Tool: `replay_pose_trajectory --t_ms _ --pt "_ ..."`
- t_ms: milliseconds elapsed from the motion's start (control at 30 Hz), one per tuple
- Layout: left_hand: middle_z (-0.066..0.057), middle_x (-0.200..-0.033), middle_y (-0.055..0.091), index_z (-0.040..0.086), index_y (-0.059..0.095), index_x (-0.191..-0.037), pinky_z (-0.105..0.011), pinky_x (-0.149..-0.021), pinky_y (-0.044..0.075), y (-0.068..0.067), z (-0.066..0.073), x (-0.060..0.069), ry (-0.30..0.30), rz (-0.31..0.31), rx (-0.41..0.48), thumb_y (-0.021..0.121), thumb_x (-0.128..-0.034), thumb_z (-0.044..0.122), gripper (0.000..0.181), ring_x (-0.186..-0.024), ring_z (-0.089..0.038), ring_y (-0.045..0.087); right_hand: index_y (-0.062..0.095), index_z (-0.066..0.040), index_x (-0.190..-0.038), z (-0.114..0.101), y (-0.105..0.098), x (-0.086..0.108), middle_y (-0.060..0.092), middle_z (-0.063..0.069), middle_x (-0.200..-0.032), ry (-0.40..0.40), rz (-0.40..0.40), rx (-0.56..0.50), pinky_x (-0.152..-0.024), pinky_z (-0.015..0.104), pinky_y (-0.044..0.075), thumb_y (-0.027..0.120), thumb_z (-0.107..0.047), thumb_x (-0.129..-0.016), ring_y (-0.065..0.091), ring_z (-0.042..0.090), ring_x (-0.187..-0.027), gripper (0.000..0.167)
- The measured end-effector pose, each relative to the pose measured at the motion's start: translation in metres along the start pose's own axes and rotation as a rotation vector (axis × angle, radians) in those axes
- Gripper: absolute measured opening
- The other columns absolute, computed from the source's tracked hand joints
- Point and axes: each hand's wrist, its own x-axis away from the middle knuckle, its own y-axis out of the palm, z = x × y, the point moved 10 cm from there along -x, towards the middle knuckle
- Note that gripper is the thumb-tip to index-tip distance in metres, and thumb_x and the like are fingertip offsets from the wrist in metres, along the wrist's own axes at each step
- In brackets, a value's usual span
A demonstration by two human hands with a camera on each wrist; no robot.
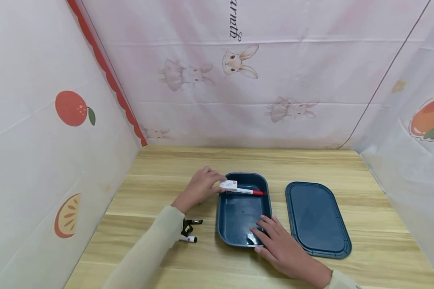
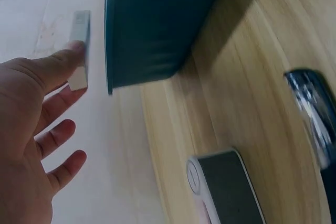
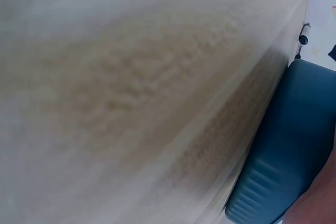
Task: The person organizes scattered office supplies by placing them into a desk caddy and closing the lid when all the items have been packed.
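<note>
My left hand (image 1: pixel 201 185) pinches a small white block (image 1: pixel 228 185), perhaps an eraser, over the far left corner of a dark blue plastic box (image 1: pixel 235 224). In the left wrist view, the thumb and forefinger grip the white block (image 2: pixel 80 51) beside the box wall (image 2: pixel 152 30); the other fingers stand apart. Inside the box, along its far end, lies a white marker with a red cap (image 1: pixel 251 192). My right hand (image 1: pixel 282 249) rests at the near right corner of the box, fingers over the rim. The right wrist view shows mostly the box's outer wall (image 3: pixel 294 135).
A matching blue lid (image 1: pixel 318 218) lies flat to the right of the box. Left of it, partly behind the left sleeve, are a black item (image 1: pixel 188 228) and a white marker with a black end (image 1: pixel 189 239). A dark-and-white rounded object (image 2: pixel 228 187) is on the table.
</note>
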Motion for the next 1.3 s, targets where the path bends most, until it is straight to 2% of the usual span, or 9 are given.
replay_pose_trajectory --t_ms 200,333,667,833,1100,1300 --pt "0.008 -0.130 0.067 0.031 0.067 -0.131 -0.037 -0.096 0.043 0.010 0.026 -0.001 0.092 -0.037 -0.133 0.063 -0.0966 0.050 0.039 -0.105 -0.015 0.047 0.045 -0.027 -0.151 -0.001 0.001 0.000 0.044 0.005 -0.155 -0.008 -0.007 0.015 -0.124 0.029 -0.010 0.038 -0.050 -0.107 0.027 0.026 -0.151 0.051" --pt "0.008 -0.129 0.067 0.029 0.067 -0.131 -0.037 -0.099 0.043 0.014 0.035 0.000 0.115 -0.046 -0.150 0.062 -0.0972 0.049 0.039 -0.108 -0.016 0.047 0.047 -0.026 -0.151 -0.001 0.000 0.000 0.046 0.004 -0.155 0.001 0.002 0.005 -0.125 0.031 -0.007 0.039 -0.051 -0.107 0.027 0.024 -0.152 0.051" --pt "0.007 -0.125 0.069 0.028 0.070 -0.129 -0.034 -0.095 0.042 0.022 0.038 0.000 0.116 -0.046 -0.155 0.065 -0.0958 0.049 0.039 -0.106 -0.016 0.046 0.047 -0.027 -0.151 -0.001 0.001 0.000 0.046 0.003 -0.155 0.008 0.000 -0.001 -0.126 0.032 -0.005 0.038 -0.052 -0.107 0.026 0.023 -0.152 0.051" --pt "0.008 -0.120 0.071 0.028 0.072 -0.126 -0.035 -0.094 0.042 0.022 0.042 -0.001 0.131 -0.043 -0.188 0.068 -0.0938 0.047 0.038 -0.104 -0.016 0.046 0.046 -0.027 -0.151 0.000 0.002 0.000 0.045 0.002 -0.155 0.009 -0.002 -0.004 -0.126 0.031 -0.006 0.038 -0.052 -0.107 0.025 0.022 -0.152 0.051" --pt "0.011 -0.117 0.072 0.032 0.073 -0.123 -0.032 -0.086 0.041 0.035 0.046 -0.005 0.155 -0.076 -0.244 0.069 -0.0932 0.047 0.034 -0.098 -0.015 0.044 0.047 -0.027 -0.150 0.000 0.001 0.000 0.047 0.002 -0.154 0.010 -0.003 -0.008 -0.126 0.032 -0.006 0.038 -0.051 -0.107 0.026 0.023 -0.152 0.051" --pt "0.011 -0.112 0.073 0.030 0.075 -0.118 -0.032 -0.081 0.038 0.038 0.049 -0.008 0.167 -0.078 -0.256 0.071 -0.0916 0.047 0.032 -0.091 -0.014 0.043 0.049 -0.025 -0.149 -0.001 -0.001 -0.001 0.048 0.003 -0.152 0.000 -0.001 -0.005 -0.125 0.031 -0.006 0.039 -0.050 -0.107 0.028 0.025 -0.151 0.050"
